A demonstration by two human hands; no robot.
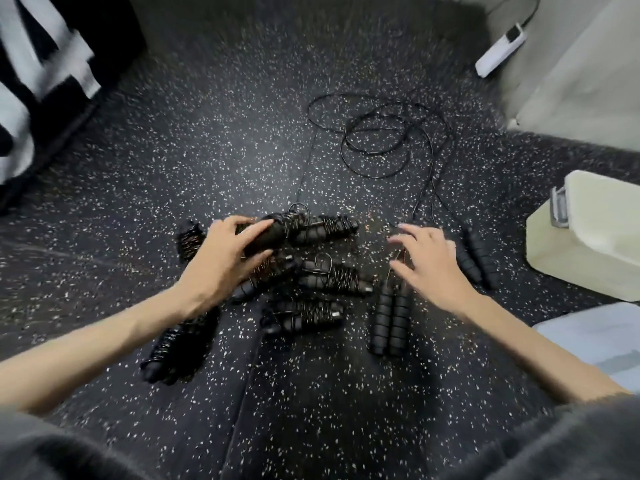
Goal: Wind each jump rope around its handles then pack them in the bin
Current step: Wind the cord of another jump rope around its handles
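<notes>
my left hand grips a wound rope bundle, fingers curled round its near end, at the far side of the wound pile on the speckled floor. my right hand hovers spread and holding nothing, just above an unwound pair of handles, with a second unwound pair just to its right. i judge winding is mostly done: several bundles lie coiled, two ropes remain. next my right hand needs to close on the near pair and gather its cord. the loose cord sprawls in overlapping loops on the far side, and may tangle as i wind. the bin sits at the right edge, its inside hidden from me. a white power strip lies far right, well apart.
</notes>
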